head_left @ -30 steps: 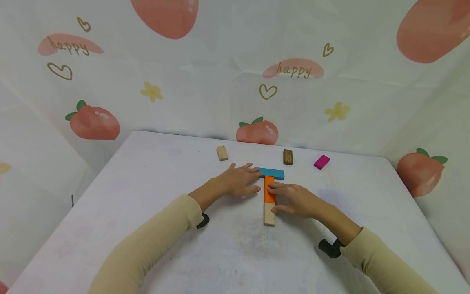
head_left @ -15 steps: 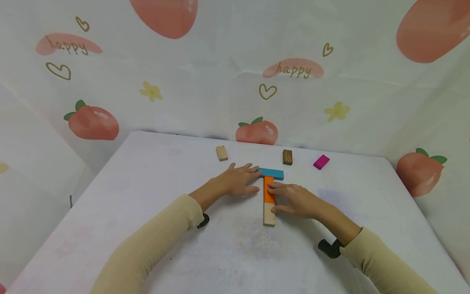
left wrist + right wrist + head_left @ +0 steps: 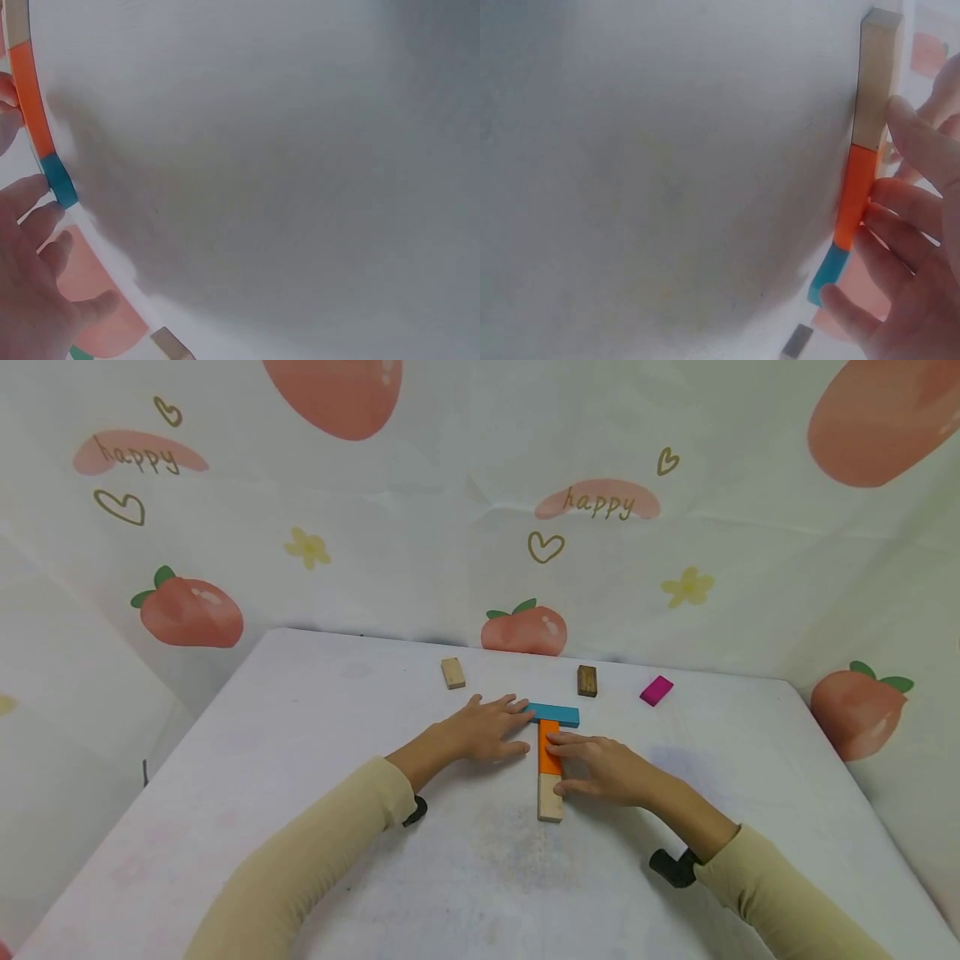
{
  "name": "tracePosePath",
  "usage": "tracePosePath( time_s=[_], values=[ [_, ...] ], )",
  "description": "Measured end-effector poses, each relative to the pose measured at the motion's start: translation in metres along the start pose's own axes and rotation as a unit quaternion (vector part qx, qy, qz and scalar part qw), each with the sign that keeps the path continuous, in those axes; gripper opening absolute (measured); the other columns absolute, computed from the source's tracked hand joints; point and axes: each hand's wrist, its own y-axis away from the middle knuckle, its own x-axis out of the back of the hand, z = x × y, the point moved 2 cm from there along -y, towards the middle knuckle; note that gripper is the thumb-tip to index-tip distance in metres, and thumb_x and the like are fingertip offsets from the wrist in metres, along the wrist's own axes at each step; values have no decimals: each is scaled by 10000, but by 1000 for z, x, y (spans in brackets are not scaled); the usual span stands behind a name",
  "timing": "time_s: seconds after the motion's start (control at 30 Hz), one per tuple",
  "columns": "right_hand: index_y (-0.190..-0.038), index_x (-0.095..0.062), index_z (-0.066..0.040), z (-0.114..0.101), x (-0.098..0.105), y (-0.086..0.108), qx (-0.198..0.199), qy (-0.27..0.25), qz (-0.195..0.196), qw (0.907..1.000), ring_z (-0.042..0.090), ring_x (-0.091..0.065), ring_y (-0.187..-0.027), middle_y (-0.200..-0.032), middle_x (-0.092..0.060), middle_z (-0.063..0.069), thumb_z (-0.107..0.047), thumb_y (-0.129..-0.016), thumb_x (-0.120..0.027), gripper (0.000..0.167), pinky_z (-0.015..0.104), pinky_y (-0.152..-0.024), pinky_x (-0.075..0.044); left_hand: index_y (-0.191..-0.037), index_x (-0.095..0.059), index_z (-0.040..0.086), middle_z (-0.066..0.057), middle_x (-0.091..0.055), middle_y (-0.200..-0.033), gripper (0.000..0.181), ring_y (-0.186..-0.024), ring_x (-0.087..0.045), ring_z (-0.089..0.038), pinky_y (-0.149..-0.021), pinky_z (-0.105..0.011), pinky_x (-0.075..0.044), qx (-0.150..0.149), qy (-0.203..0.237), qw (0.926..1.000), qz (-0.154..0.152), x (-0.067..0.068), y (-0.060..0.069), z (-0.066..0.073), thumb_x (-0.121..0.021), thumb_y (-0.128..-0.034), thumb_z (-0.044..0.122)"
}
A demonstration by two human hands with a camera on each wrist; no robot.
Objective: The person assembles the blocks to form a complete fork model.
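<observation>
A blue block (image 3: pixel 561 716) lies crosswise on the white table. Below it, an orange block (image 3: pixel 550 758) and a plain wooden block (image 3: pixel 550 808) line up end to end, making a T shape. My left hand (image 3: pixel 483 730) is spread flat, its fingertips at the left end of the blue block; the left wrist view shows them touching that block's side. From the right, my right hand (image 3: pixel 607 770) reaches in with loosely bent fingers on the orange block. Its thumb touches the plain block near the joint, as the right wrist view also shows. Neither hand grips anything.
Three small blocks lie apart near the table's back edge: one light wood (image 3: pixel 453 672), one dark brown (image 3: pixel 587 681) and one magenta (image 3: pixel 657 691). A white cloth (image 3: pixel 420 527) printed with peaches hangs behind the table (image 3: pixel 360 885).
</observation>
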Motion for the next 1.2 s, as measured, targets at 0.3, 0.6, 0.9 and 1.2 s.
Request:
tracePosePath(
  time_s=[0.3,0.6,0.9,1.2],
  values=[
    [-1384,-590,-45,2,0,-1,71,-52,42,10000,375,-495,-1332,-1476,-512,114,-412,-885,-733,636,573,-1042,-412,-1570,-331,221,8,-272,-1629,651,-1513,-195,-231,-1154,-601,-223,-54,-164,9998,93,0,1,-1,-483,-1005,507],
    [-1385,-587,-41,2,0,-3,15,-181,3,9998,361,-469,-1359,-1475,-513,119,-421,-885,-731,644,576,-1048,-404,-1563,-351,218,0,-286,-1624,619,-1513,-192,-236,-1153,-583,-245,-74,-238,9995,178,4,3,-4,-457,-1021,498],
    [-1387,-587,-50,1,-1,0,-128,-218,-5,9997,369,-464,-1359,-1470,-518,120,-407,-883,-737,635,588,-1043,-403,-1550,-380,194,-42,-294,-1619,586,-1514,-183,-260,-1153,-602,-226,547,-192,9969,531,13,14,-36,-463,-1031,453],
    [-1389,-585,-51,-1,-1,1,-129,-208,29,9997,367,-453,-1367,-1475,-512,120,-404,-885,-737,634,580,-1053,-396,-1542,-375,101,-85,-311,-1610,585,-1503,-210,-308,-1103,-660,-256,1431,55,9856,903,19,34,-89,-451,-1037,386]
  ],
)
